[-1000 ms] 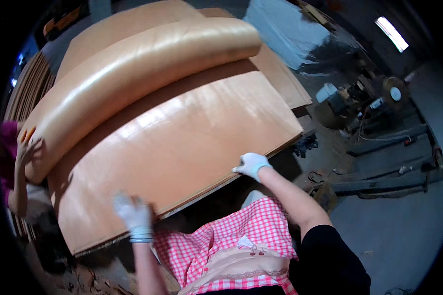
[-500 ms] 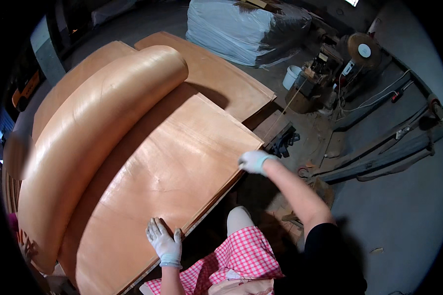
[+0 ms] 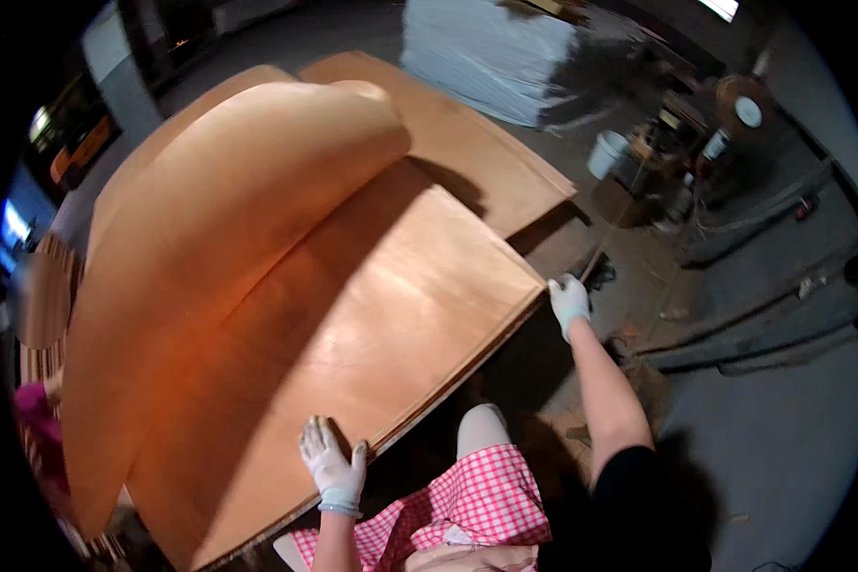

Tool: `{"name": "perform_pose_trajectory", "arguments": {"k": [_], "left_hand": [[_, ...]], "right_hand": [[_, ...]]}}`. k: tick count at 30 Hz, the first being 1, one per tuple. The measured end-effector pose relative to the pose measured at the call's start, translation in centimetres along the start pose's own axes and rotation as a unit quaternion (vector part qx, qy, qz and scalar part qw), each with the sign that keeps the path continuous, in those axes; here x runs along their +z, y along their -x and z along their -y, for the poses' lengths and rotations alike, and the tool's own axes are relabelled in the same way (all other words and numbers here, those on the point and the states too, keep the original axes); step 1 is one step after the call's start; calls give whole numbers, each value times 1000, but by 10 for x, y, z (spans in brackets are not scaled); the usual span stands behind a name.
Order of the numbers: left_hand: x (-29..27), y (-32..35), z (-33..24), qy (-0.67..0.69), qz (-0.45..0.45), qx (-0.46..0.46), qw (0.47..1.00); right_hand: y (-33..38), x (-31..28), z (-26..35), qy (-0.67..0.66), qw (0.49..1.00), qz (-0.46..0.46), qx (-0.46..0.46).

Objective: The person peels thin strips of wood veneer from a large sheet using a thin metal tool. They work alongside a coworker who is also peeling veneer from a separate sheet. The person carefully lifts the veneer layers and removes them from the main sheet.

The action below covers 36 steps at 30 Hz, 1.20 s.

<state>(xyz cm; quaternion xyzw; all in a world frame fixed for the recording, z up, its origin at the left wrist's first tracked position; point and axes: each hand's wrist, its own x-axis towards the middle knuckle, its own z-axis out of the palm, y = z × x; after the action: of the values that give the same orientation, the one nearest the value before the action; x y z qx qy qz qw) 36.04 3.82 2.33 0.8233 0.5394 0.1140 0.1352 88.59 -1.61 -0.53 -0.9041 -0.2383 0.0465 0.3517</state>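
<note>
A stack of thin reddish-brown veneer sheets [image 3: 429,315] lies in front of me. My left hand [image 3: 334,472], in a white glove, rests flat on the top sheet by its near edge, fingers stretched out. At the right corner of the stack, my gloved right hand [image 3: 569,303] has its fingers curled at the sheet's edge; the fingertips are partly hidden. A large veneer sheet [image 3: 229,210] arches over the far left part of the stack, its far end curled. Beside its left end is a co-worker with a purple sleeve [image 3: 38,419].
More veneer sheets [image 3: 486,143] lie behind the stack. Beyond them stands a plastic-wrapped pile [image 3: 486,57]. A white bucket [image 3: 607,153] and a machine with a round disc [image 3: 745,110] are at the back right. Long dark strips [image 3: 763,334] lie along the right side.
The rolled sheet has loosened from a tight tube into a broad, raised arch. My right hand has moved along the edge to the corner. My left hand stays flat on the stack.
</note>
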Motion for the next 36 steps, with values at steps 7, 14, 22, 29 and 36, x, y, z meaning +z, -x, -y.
{"name": "perform_pose_trajectory", "arguments": {"k": [7,14,22,29,36], "left_hand": [[-36,26,-47,262,-134,93,951],[-83,75,-36,397,-209,164,879],[-81,127,21,724,-165,-159,651],[-130,165,247,377,-426,-429,702],[-187,273,485,161,-465,-518,700]], "right_hand": [[219,-14,128,-183,919,289,-196],[367,-55,222,-287,764,486,-311],[434,-12,258,-354,737,548,-177],[311,25,240,27,796,463,-389],[239,29,225,129,836,432,-313]]}}
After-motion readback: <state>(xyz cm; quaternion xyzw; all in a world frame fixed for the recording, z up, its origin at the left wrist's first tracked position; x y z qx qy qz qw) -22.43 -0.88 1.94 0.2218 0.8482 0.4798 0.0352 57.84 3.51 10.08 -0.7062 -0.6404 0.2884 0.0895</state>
